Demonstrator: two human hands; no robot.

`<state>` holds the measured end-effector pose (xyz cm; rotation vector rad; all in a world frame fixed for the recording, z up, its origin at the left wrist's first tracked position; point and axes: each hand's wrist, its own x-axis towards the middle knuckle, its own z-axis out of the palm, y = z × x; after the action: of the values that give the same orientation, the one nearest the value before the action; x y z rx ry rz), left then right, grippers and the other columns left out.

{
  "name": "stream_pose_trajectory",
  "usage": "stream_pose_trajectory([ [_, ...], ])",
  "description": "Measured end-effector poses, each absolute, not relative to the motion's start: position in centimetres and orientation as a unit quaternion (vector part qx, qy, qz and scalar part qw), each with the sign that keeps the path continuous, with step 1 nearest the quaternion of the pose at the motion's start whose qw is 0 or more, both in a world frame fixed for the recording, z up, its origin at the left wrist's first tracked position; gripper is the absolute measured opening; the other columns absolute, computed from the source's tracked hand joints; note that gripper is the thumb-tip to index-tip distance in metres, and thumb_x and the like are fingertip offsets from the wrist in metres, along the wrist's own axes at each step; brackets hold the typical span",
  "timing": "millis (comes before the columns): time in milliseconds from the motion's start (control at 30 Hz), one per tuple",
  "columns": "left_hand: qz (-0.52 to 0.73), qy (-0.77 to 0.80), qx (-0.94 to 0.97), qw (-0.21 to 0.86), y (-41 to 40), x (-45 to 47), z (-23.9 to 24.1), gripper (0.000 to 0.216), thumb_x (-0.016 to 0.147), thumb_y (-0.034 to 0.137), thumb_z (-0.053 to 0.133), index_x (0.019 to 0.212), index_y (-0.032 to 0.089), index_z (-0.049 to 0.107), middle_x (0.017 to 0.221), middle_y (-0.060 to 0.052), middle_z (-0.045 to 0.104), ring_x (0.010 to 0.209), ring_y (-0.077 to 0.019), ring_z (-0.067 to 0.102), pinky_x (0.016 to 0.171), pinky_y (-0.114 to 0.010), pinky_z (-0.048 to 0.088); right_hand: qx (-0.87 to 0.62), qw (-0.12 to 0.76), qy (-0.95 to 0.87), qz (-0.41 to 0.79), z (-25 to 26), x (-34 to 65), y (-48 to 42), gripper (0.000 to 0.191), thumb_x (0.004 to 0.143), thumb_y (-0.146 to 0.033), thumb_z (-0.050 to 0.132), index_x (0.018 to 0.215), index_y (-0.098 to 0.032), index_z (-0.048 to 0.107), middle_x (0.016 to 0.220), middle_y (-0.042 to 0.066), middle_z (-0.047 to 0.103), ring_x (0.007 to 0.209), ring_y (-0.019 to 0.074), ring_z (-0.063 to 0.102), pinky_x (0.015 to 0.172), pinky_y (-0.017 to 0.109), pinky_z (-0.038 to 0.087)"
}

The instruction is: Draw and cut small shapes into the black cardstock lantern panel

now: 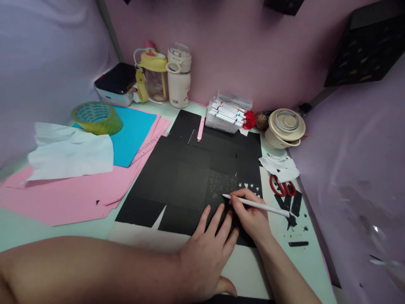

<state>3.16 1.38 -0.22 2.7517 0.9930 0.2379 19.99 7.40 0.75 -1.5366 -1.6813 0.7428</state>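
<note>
Pink wall (pixel 221 63); right hand (pixel 255 217) gripping white pen (pixel 262 205), left hand (pixel 205 253) spread on black paper (pixel 177 177); bottle label (pixel 176 101) unreadable.

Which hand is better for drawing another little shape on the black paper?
Probably the right hand: it holds the white pen, whose tip is beside the drawn shapes on the black paper. The left hand rests its spread fingers there, without a pen.

1 slim white pen (pixel 268 207), slanted, tip at flat black paper (pixel 177 181), pale outlined triangles (pixel 213 188) beside the tip
</note>
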Motion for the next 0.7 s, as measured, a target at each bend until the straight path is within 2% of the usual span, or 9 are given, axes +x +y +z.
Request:
stream_pose_trajectory([
  [300,0.076,0.334,0.934,0.103,1.50,3.01,0.06,0.106,0.072,0.084,0.045,0.147,0.010,0.033,0.157,-0.026,0.018,0.146,-0.0425,0.004,0.114,-0.059,-0.009,-0.580,0.353,-0.667,0.306,0.90,20.08,7.14,0.014,0.084,-0.023,0.057,0.073,-0.021,0.064,0.065,-0.001,0.065,0.059,0.0145,0.060,0.057,0.025,0.046],
  [500,0.075,0.336,0.933,0.102,1.44,3.04,0.02,0.105,0.073,0.083,0.044,0.146,0.009,0.033,0.156,-0.026,0.019,0.146,-0.0424,0.003,0.114,-0.059,-0.009,-0.593,0.387,-0.638,0.302,0.67,20.02,7.09,0.014,0.086,-0.024,0.057,0.075,-0.022,0.066,0.067,-0.001,0.067,0.062,0.0150,0.062,0.059,0.025,0.048],
  [700,0.077,0.337,0.933,0.096,1.36,3.18,-0.25,0.105,0.073,0.084,0.044,0.147,0.009,0.033,0.156,-0.026,0.020,0.146,-0.0431,0.004,0.114,-0.059,-0.009,-0.595,0.381,-0.641,0.298,0.62,19.98,7.23,0.013,0.086,-0.024,0.058,0.077,-0.022,0.066,0.068,-0.001,0.068,0.064,0.0145,0.063,0.060,0.024,0.049],
])
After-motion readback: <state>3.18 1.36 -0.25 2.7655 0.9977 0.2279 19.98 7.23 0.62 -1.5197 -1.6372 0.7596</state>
